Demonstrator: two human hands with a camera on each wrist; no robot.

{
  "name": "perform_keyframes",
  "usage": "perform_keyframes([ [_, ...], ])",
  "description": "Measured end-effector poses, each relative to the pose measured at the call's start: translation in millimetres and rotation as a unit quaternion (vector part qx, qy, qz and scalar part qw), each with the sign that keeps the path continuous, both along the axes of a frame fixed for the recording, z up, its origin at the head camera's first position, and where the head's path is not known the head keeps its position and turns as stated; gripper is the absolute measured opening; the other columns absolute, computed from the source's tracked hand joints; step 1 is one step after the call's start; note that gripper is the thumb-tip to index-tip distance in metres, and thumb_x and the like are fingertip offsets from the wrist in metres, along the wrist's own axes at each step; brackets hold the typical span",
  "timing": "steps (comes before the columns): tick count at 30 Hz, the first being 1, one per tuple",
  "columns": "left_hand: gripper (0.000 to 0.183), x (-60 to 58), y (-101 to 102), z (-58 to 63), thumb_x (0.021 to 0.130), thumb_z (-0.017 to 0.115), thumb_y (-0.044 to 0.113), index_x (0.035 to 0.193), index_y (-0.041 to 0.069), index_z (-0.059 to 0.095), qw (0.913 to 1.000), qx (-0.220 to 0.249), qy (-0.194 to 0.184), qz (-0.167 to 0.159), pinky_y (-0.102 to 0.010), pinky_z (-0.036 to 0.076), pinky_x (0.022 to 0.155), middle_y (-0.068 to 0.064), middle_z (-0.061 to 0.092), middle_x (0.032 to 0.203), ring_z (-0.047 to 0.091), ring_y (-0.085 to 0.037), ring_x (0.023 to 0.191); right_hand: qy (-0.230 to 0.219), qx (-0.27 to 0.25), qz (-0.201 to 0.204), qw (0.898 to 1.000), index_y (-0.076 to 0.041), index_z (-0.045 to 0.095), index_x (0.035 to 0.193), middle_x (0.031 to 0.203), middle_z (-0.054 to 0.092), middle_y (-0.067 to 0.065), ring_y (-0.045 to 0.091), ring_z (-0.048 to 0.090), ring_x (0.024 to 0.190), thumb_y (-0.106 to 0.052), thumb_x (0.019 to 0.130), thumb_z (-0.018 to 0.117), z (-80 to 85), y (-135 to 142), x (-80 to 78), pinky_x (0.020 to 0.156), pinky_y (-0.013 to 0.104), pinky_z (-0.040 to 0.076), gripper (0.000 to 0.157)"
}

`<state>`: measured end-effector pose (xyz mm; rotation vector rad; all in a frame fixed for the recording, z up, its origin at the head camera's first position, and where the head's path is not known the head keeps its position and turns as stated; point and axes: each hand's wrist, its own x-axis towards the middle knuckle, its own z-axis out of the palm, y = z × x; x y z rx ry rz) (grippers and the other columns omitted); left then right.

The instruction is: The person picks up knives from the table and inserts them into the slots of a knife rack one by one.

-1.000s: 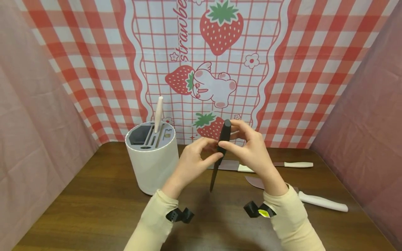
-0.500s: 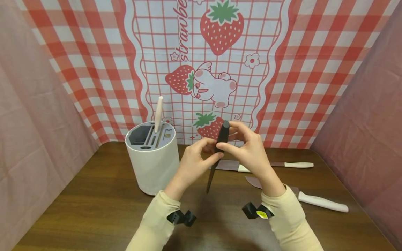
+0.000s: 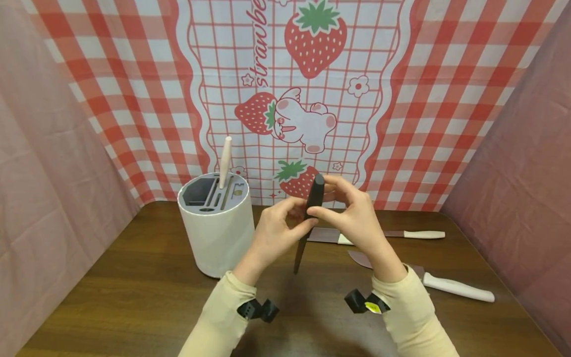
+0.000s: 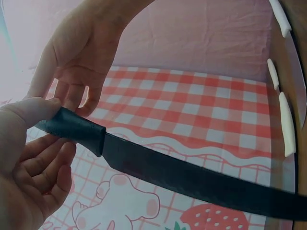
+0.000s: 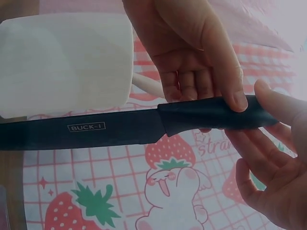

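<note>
While red-checked strawberry cloth (image 3: pixel 312 119) hangs behind, a brown wood-grain table (image 3: pixel 138 292) bears a rounded white knife block (image 3: pixel 219 243); just right of it, above the table, the person's left hand (image 3: pixel 277 229) and right hand (image 3: pixel 358 215) pinch a dark knife (image 5: pixel 144 126) by its smooth handle (image 5: pixel 206 114) between fingers and thumb, blade (image 5: pixel 43 134) slanting down, lettered "BUCK-I"

Long black knife with tapered handle (image 5: pixel 129 126): black all over, pale boxed "BUCK-I" lettering (image 5: pixel 87 127) on the blade
Oval white knife block (image 3: pixel 218 243): white wall, grey slotted top
Slender upright handle (image 3: pixel 225 161): pale cream
Three white-handled knives (image 3: pixel 458 287): greyish blades
Wooden tabletop (image 3: pixel 111 307): brown, darker grain
Checked fabric backdrop (image 3: pixel 468 64): red-and-white gingham; central white panel (image 3: pixel 214 59), red grid, green-leaved red strawberries (image 3: pixel 315 47)
Plain fabric side drapes (image 3: pixel 53 173): dusty pink
Long fabric sleeves (image 3: pixel 214 317): pale yellow
</note>
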<state>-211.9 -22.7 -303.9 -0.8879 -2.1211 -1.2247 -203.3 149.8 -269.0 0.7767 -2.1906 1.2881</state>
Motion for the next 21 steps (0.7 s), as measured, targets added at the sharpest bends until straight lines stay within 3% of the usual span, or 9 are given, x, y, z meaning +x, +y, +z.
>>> perform_keyframes([
  [10,0.023,0.8,-2.1,-1.7,0.075,0.07,0.014,0.097,0.01,0.062,1.0,-0.001,-0.001,-0.003,-0.021,0.051,0.063,0.003,0.063,0.08,0.058,-0.003,0.067,-0.01,-0.004,0.012,1.0,-0.013,0.057,0.119,0.098,0.067,0.006,0.008,0.06,0.095,-0.009,0.075,0.072,-3.0,1.2,3.7,0.083,0.03,0.047,0.047],
  [21,0.025,4.0,-2.9,1.5,0.074,0.07,0.011,0.098,0.008,0.062,0.9999,-0.007,-0.004,-0.008,-0.022,0.052,0.065,0.002,0.063,0.08,0.059,-0.005,0.069,0.019,-0.003,0.021,1.0,-0.011,0.06,0.118,0.097,0.068,0.006,0.005,0.059,0.095,-0.003,0.074,0.072,-2.8,5.5,7.1,0.084,0.022,0.046,0.046],
])
